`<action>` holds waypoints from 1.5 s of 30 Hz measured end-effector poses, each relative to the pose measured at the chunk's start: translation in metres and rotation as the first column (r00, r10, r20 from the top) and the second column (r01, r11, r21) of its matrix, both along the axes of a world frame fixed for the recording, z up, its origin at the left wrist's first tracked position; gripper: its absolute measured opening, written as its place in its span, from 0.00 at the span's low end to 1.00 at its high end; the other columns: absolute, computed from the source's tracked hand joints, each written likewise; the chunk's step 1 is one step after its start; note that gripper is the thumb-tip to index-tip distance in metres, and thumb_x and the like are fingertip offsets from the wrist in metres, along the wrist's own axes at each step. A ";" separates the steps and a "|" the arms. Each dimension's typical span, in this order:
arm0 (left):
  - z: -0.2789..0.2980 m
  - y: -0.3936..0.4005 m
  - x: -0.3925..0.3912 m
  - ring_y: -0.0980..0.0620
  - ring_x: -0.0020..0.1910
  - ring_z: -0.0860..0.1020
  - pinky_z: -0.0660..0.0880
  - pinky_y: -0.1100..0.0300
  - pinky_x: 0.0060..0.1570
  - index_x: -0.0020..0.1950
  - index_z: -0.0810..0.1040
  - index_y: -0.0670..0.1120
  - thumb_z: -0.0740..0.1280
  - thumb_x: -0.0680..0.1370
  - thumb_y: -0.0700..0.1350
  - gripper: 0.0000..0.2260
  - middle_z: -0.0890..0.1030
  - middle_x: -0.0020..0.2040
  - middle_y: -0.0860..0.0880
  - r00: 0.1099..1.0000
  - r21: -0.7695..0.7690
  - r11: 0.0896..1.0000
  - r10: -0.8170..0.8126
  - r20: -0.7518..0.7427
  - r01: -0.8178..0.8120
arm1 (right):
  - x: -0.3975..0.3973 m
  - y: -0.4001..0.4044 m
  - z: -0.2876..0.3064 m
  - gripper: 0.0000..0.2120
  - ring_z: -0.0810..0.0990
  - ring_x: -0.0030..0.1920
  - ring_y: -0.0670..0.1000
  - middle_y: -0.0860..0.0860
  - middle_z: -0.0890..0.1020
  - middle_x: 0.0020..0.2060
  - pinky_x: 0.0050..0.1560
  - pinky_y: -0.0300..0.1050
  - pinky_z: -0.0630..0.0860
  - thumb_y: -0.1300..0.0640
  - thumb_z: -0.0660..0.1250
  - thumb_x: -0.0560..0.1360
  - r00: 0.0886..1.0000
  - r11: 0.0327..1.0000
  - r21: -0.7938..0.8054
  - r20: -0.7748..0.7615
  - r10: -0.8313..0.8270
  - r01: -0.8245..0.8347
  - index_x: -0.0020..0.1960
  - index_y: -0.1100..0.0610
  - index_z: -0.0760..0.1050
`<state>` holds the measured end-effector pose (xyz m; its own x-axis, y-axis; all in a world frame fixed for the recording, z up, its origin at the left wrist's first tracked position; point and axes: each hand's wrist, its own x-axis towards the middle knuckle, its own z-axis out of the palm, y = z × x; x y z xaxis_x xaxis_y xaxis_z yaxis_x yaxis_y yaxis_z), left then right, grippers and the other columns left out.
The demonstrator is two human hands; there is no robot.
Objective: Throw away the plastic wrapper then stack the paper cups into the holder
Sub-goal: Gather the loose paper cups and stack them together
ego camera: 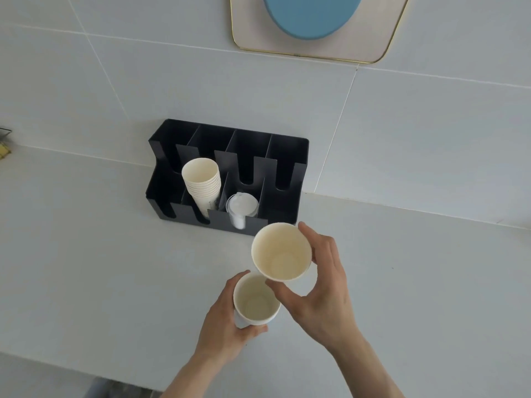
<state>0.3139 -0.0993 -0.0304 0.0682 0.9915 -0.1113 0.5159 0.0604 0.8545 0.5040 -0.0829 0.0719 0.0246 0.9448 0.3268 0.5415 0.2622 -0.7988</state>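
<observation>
Both hands work just in front of the black plastic compartmented cup holder (230, 170), which stands on the pale grey tabletop (86, 268) with its back against the tiled white wall (143, 67). The left hand (221, 326) is wrapped around the side of a cream-lined white paper cup (255, 303), fingers curled behind it and thumb closed across its near side, mouth facing up. The right hand (321, 288) pinches a second cream-lined paper cup (281, 251) by the rim, thumb on the near edge and fingers on the far edge, holding it tilted with its mouth turned toward the camera. This second cup sits higher and nearer the holder than the first, its lower rim overlapping the far right edge of the first cup's mouth; whether the two touch cannot be told.

Inside the holder, a nested stack of white paper cups (202, 183) leans in the second front compartment from the left, its open mouth pointing up and away from the wall. Just right of that stack, in the next front compartment, lies a stack of clear plastic lids (241, 208). The holder's other compartments look dark and hollow.

On the wall above and to the right of the holder hangs a rounded cream panel with a thin gold rim (373, 38), with a blue oval disc (310, 15) set on it.
</observation>
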 end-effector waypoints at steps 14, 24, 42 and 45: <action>-0.003 0.000 0.000 0.67 0.57 0.77 0.75 0.68 0.49 0.63 0.66 0.70 0.77 0.60 0.57 0.35 0.74 0.60 0.75 1.000 -0.018 1.000 0.023 -0.004 -0.023 | -0.016 -0.023 -0.045 0.48 0.72 0.67 0.40 0.38 0.69 0.70 0.64 0.40 0.75 0.36 0.76 0.67 0.960 0.924 -0.315 0.101 0.259 -0.216 0.80 0.45 0.58; 0.000 0.001 -0.001 0.67 0.61 0.75 0.75 0.66 0.53 0.69 0.63 0.69 0.80 0.61 0.58 0.41 0.73 0.66 0.70 1.000 -0.010 1.000 -0.016 -0.005 0.016 | -0.012 -0.022 -0.063 0.40 0.77 0.63 0.45 0.38 0.73 0.69 0.60 0.46 0.78 0.30 0.65 0.75 0.954 0.907 -0.397 0.190 0.233 -0.142 0.81 0.42 0.55; 0.059 0.013 -0.073 0.56 0.57 0.83 0.79 0.54 0.61 0.65 0.77 0.56 0.77 0.60 0.68 0.36 0.84 0.60 0.53 0.969 -0.539 0.838 0.064 0.240 0.078 | 0.016 -0.006 -0.044 0.33 0.84 0.57 0.45 0.43 0.82 0.60 0.60 0.49 0.83 0.38 0.72 0.75 0.921 0.577 -0.800 -0.334 -0.199 -0.166 0.74 0.53 0.73; 0.076 0.026 -0.063 0.54 0.54 0.85 0.81 0.50 0.58 0.63 0.80 0.52 0.70 0.77 0.59 0.18 0.85 0.59 0.51 0.953 -0.571 0.820 0.150 0.263 0.029 | 0.017 -0.005 -0.040 0.38 0.85 0.57 0.45 0.45 0.82 0.62 0.58 0.47 0.84 0.34 0.74 0.70 0.913 0.523 -0.828 -0.354 -0.203 -0.205 0.71 0.57 0.76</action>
<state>0.2504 -0.0736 0.0455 0.1269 0.7621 -0.6349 0.2364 0.5984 0.7656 0.5211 -0.0876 0.0323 -0.0555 0.7595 -0.6481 0.1589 -0.6341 -0.7567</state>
